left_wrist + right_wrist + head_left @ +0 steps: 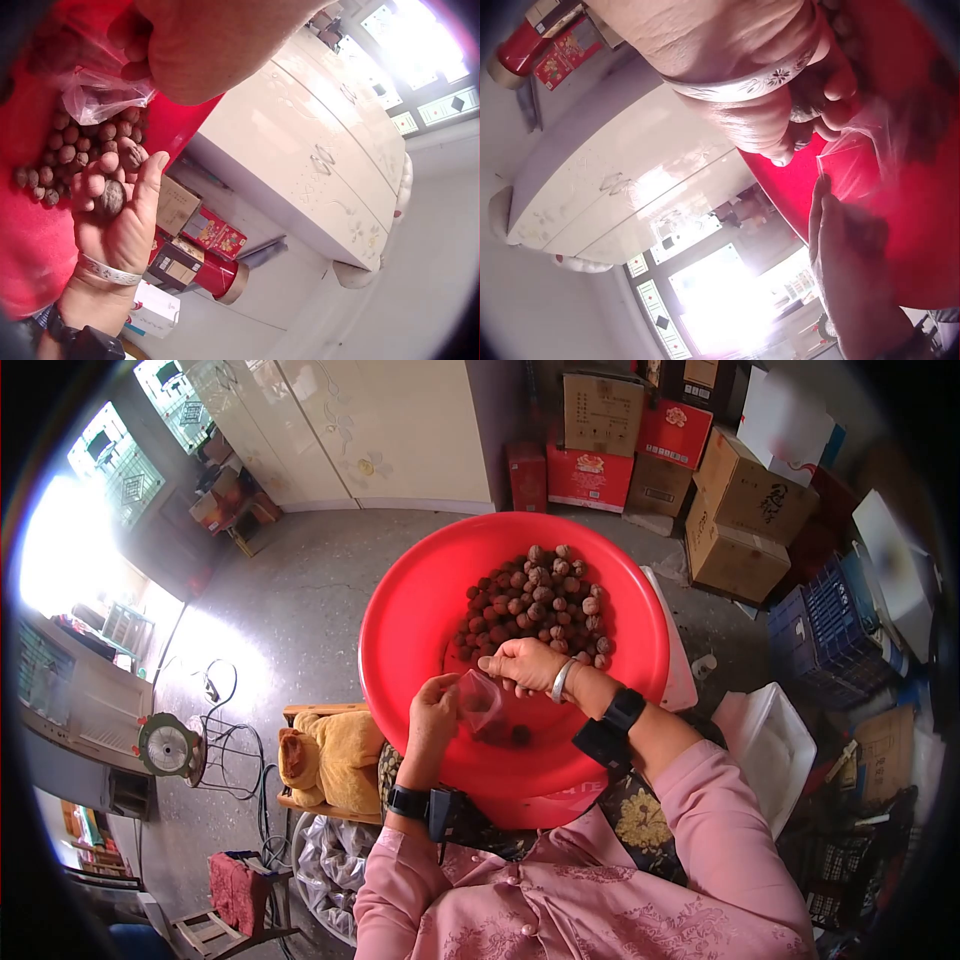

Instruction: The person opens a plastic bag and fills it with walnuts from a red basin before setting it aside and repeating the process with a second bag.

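nearest, a person's pink blouse [590, 910] bordered the red basin [405, 620]. over the basin, the left hand [432, 715] pinched the edge of a clear plastic bag [482, 702] between thumb and fingers. just beside the bag, the right hand [525, 665] curled partly closed round at least one walnut [112, 199]. farther off, a walnut pile [530, 600] lay in the basin; beyond stood stacked boxes [605, 412] and a pale cabinet [410, 430].

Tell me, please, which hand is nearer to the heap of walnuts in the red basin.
Right. The right hand, holding walnuts, is at the near edge of the heap; the left hand is farther off, to the left, holding the plastic bag.
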Demonstrator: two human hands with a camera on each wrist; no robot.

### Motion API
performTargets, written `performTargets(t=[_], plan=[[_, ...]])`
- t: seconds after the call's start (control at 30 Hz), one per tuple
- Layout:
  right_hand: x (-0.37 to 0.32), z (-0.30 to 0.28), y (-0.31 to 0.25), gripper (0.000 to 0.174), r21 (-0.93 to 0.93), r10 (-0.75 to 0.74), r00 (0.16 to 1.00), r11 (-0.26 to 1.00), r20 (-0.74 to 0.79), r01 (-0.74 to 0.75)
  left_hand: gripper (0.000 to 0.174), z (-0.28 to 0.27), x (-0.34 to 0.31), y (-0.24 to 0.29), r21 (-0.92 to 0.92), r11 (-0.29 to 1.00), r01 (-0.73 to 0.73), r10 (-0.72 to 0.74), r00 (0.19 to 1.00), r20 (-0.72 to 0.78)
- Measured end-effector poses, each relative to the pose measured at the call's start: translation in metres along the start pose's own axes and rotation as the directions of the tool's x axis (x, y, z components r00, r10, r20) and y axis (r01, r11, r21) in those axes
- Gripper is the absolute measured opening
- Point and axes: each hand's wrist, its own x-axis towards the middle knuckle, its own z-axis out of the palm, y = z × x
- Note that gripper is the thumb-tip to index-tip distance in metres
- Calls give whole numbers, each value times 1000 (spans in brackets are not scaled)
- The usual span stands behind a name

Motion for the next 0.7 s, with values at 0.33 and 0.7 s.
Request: performTargets(t=[0.33,0.7], plan=[[2,15,1,39,-17,-69,995,997,69,70,26,0,0,0,-25,1000,8,-8,1000,6],[12,3,14,49,268,35,999,963,3,-35,25,1,0,1,-24,1000,-6,6,1000,6]])
